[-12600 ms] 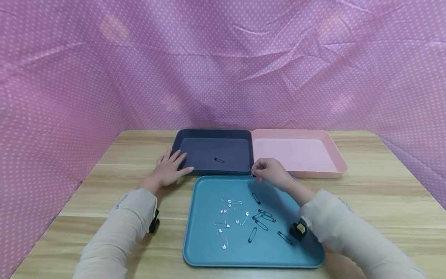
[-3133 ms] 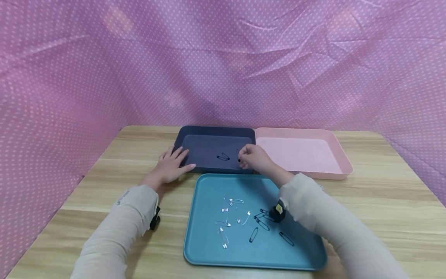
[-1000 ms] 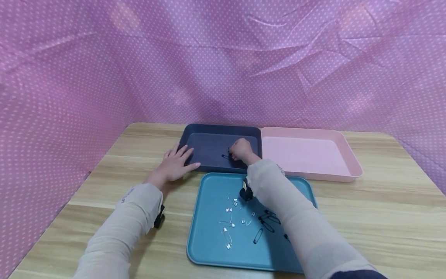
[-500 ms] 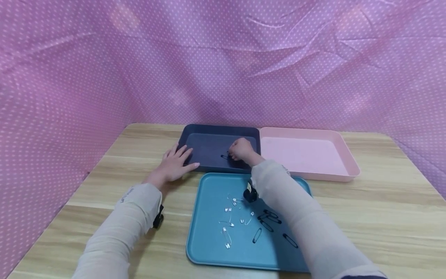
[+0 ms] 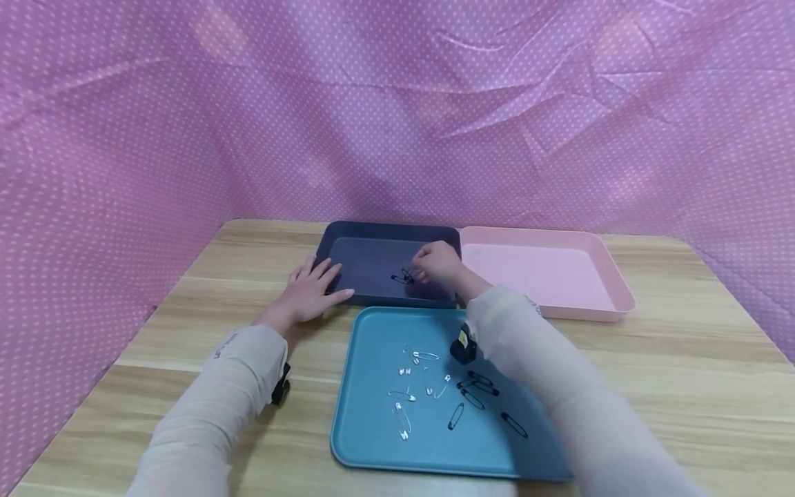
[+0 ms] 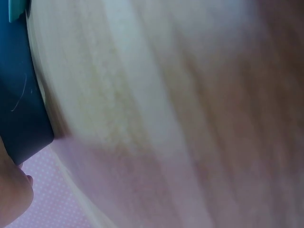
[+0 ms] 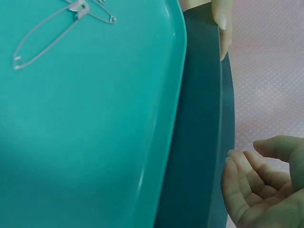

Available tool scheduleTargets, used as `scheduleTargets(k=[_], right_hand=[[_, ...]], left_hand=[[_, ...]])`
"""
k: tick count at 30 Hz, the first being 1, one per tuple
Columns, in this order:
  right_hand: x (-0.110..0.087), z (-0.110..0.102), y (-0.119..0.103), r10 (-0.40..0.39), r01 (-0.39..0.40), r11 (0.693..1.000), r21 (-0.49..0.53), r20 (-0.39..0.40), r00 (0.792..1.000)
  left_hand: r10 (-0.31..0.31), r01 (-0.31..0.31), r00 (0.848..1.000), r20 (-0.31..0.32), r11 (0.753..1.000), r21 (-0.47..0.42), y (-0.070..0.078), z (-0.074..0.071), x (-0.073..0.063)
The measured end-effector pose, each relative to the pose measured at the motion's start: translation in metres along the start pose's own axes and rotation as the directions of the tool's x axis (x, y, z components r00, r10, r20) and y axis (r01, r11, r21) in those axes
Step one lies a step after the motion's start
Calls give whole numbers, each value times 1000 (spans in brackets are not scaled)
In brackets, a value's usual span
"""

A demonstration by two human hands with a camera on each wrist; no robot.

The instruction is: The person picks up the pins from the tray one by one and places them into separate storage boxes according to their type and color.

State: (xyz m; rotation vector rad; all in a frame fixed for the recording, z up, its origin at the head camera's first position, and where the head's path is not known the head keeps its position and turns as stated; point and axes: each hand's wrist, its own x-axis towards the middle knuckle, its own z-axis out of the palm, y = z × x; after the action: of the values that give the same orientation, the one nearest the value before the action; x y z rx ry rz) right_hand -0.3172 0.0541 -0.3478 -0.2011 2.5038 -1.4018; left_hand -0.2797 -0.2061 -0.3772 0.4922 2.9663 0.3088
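Observation:
My left hand (image 5: 307, 293) lies with fingers spread over the left edge of the dark blue tray (image 5: 366, 255). In the left wrist view only part of that hand (image 6: 14, 194) shows beside the tray wall. Over the same tray's right half is my right hand (image 5: 437, 262), just right of a small cluster of black safety pins (image 5: 402, 278). The right wrist view shows this right hand (image 7: 261, 190) with fingers loosely bent, the thumb apart from the fingertips and nothing between them. Silver safety pins (image 5: 425, 356) and black safety pins (image 5: 475, 399) lie on the teal tray (image 5: 373, 445).
A pink tray (image 5: 534, 266) stands against the dark tray's right side. The teal tray sits in front of both, nearer the body. All rest on a wood-grain table (image 5: 677, 331), with a pink dotted cloth (image 5: 397, 138) behind and at the sides.
My right hand has carried a black safety pin into the dark tray and let it go beside the others; it now draws slightly back to the right. The left hand stays put.

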Motion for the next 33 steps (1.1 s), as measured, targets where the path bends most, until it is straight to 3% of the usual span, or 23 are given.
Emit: scheduleTargets(k=[5, 13, 25, 33], right_hand=[[-13, -11, 0, 9, -9, 999, -41, 2, 1000], [-35, -24, 4, -55, 57, 992, -112, 20, 998], [-66, -32, 10, -22, 22, 1000, 2, 109, 994], [-87, -40, 15, -87, 95, 994, -52, 132, 987]], left_hand=[[-1, 2, 1000, 10, 1000, -8, 2, 0, 1], [2, -2, 1000, 7, 1000, -20, 3, 0, 1], [12, -12, 1000, 7, 1000, -11, -1, 3, 1], [13, -13, 1000, -8, 1000, -15, 0, 0, 1]])
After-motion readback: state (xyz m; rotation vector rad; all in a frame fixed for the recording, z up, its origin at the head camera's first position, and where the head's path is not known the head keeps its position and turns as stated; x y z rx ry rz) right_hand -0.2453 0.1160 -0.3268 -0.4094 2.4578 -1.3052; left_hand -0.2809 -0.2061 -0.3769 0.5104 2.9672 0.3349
